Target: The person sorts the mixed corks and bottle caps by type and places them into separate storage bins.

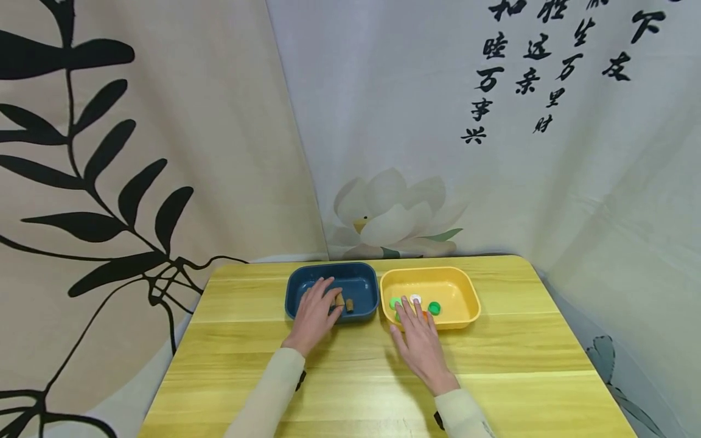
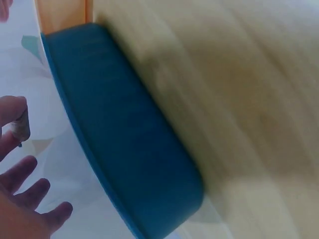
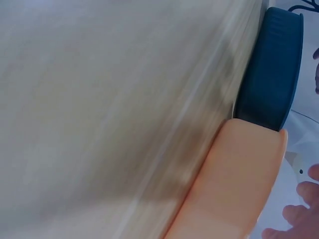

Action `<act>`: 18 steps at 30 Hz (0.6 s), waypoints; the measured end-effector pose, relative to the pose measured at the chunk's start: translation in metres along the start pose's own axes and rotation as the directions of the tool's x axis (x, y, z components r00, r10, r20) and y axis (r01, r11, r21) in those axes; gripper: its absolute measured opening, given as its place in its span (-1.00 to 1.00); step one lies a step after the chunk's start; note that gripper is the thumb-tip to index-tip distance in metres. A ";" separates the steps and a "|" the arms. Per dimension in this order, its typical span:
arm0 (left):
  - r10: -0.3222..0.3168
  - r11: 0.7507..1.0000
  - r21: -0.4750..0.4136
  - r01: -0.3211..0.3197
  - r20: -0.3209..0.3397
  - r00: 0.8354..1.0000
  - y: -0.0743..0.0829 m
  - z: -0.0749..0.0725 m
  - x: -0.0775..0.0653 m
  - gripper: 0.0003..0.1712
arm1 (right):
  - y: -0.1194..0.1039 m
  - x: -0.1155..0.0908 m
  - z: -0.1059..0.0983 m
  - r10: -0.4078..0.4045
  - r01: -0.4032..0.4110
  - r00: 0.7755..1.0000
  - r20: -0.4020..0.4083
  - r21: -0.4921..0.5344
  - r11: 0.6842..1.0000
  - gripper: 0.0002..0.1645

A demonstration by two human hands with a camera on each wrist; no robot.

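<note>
My left hand (image 1: 314, 310) reaches over the dark blue tray (image 1: 364, 267). Its thumb and a finger pinch a small brown cork (image 2: 21, 127), while the other fingers spread apart. A second cork (image 1: 350, 305) lies on the blue tray's floor, just right of that hand. Over the near rim of the yellow tray (image 1: 465, 304) is my right hand (image 1: 421, 347), fingers extended. Around its fingertips lie a white cap (image 1: 415, 298), a light green cap (image 1: 395, 302) and a darker green cap (image 1: 434, 308). Something orange shows partly beneath those fingers.
Both trays stand side by side near the far edge of a wooden table (image 1: 356, 389). Behind it hangs a pale cloth (image 1: 383, 121) printed with a flower and dark characters. Another cloth with black leaves (image 1: 109, 201) hangs at the left.
</note>
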State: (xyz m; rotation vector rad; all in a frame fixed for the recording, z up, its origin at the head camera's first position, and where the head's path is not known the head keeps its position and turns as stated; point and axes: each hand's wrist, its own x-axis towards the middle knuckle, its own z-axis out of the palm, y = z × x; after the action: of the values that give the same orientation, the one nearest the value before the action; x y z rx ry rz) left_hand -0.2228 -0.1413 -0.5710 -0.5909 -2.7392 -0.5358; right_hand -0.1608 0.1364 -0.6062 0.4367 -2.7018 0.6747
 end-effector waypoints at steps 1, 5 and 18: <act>-0.001 1.000 0.007 0.001 0.010 1.000 0.000 0.001 0.004 -0.54 | 0.001 -0.001 0.000 0.002 -0.002 1.000 0.000 0.000 1.000 -0.31; -0.003 1.000 0.021 0.002 0.053 0.999 -0.001 0.002 0.015 -0.54 | 0.005 -0.007 -0.003 0.011 -0.011 1.000 -0.004 -0.003 1.000 -0.31; -0.067 0.996 0.063 0.056 0.187 0.980 -0.004 0.010 0.034 -0.55 | 0.014 -0.021 -0.013 0.018 -0.019 1.000 -0.018 -0.030 0.999 -0.31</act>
State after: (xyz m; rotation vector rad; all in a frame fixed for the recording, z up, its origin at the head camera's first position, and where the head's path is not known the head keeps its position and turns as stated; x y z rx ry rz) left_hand -0.2561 -0.1297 -0.5693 -0.5721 -2.9496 -0.4328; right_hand -0.1440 0.1590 -0.6090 0.3971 -2.6988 0.6388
